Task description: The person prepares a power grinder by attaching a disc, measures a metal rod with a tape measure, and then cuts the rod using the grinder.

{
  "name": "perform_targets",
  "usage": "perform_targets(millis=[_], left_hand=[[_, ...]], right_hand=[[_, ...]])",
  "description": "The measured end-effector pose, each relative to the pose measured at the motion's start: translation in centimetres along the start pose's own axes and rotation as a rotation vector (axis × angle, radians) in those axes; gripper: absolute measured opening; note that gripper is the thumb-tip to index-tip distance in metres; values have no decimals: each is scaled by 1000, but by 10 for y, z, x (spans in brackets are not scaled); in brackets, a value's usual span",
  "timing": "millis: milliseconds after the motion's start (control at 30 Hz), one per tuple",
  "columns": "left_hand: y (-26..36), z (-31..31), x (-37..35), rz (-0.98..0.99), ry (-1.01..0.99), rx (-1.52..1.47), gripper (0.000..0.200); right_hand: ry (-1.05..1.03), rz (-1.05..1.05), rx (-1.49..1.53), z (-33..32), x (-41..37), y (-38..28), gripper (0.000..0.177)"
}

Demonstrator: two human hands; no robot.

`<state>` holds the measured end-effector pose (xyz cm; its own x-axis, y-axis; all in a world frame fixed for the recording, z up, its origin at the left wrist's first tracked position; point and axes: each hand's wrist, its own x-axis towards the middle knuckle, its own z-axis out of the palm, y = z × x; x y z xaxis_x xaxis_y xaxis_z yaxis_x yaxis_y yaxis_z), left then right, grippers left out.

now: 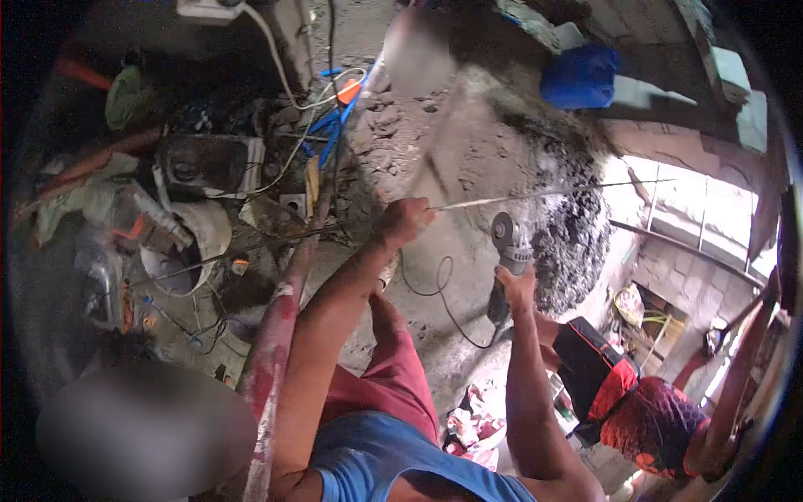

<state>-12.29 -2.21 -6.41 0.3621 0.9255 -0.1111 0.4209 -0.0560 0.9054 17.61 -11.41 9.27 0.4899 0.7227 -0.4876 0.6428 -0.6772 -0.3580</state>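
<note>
My left hand [406,220] is closed around a long thin metal rod [544,193]. The rod runs roughly across the view, from the cluttered left side to the bright opening at right. In my right hand [518,289] is an angle grinder [517,251], gripped by its body. Its round disc [502,228] points up and sits just below the rod, apart from it. A dark cord [456,314] loops from the grinder's lower end over the ground toward my left arm.
A paint-stained pole [280,335] rises beside my left arm. At left lie a white bucket [213,230] and jumbled gear. Dark gravel [573,234] is heaped beyond the grinder. Another person in red and black [648,414] is at right. A blue container [580,77] stands farther back.
</note>
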Motion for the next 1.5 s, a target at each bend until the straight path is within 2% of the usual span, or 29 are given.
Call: perform_targets(millis=[33,67,100,133,167,233,267,300,367,467,533,600,700,800,867,933,1000,1033,1100,1167,1200,1267,1300,1400,1433,1467,1500], left_hand=[[12,-3,1,14,-9,-7,25],[26,-7,-1,42,193,45,27],[41,-13,-6,67,396,99,32],[57,-9,-15,7,436,68,38],[79,-1,-31,-57,474,39,44],[139,3,-73,-56,170,-164,54],[161,9,-88,-223,-126,-234,63],[180,18,-102,-395,-417,-299,73],[184,55,-133,-467,-521,-418,86],[187,69,-152,-513,-380,-437,87],[195,59,-159,-548,-365,-388,90],[201,51,-169,-564,-387,-293,89],[199,45,-190,-559,-331,-178,89],[203,35,-216,-585,-293,-76,89],[197,39,-235,-631,-292,-1,89],[176,63,-262,-599,-203,33,94],[165,68,-282,-499,-101,-249,97],[190,40,-284,-476,-94,-266,100],[189,29,-299,-425,-66,-339,101],[185,27,-323,-353,-74,-541,105],[186,21,-334,-344,-64,-548,105],[192,8,-357,-376,-127,-679,107],[174,22,-375,-388,-158,-708,108],[164,28,-407,-325,-115,-741,112],[159,35,-416,-421,-120,-757,114],[156,42,-427,-503,-52,-633,113],[167,37,-431,-472,55,-681,111]], right_hand=[[-16,30,109,-1,-6,-3,59],[-36,57,220,0,-13,-7,57],[-43,-32,366,1,-20,-8,48],[-35,-31,374,5,-21,-4,48],[-76,51,517,11,-23,6,46],[-139,251,791,24,-36,13,40],[-155,247,803,29,-45,10,40],[-195,264,944,33,-56,6,40],[-275,309,1192,43,-69,3,41],[-256,311,1275,55,-82,10,45],[-322,301,1247,53,-92,2,44],[-445,364,1258,57,-103,5,36],[-411,294,1145,70,-121,-1,30],[-513,332,1218,87,-135,6,23],[-514,337,1179,93,-151,3,23],[-537,249,1228,100,-163,13,23],[-558,210,1214,105,-176,17,23],[-522,181,1143,104,-185,14,23],[-438,98,1058,107,-207,12,24],[-478,77,999,115,-224,33,28],[-515,42,955,117,-229,37,34],[-499,35,910,112,-263,24,32],[-483,-50,925,118,-275,23,31],[-574,-72,819,107,-316,-2,32],[-588,-109,748,109,-323,-5,30],[-603,-146,678,111,-327,-7,29],[-636,-164,599,118,-325,-4,29]])
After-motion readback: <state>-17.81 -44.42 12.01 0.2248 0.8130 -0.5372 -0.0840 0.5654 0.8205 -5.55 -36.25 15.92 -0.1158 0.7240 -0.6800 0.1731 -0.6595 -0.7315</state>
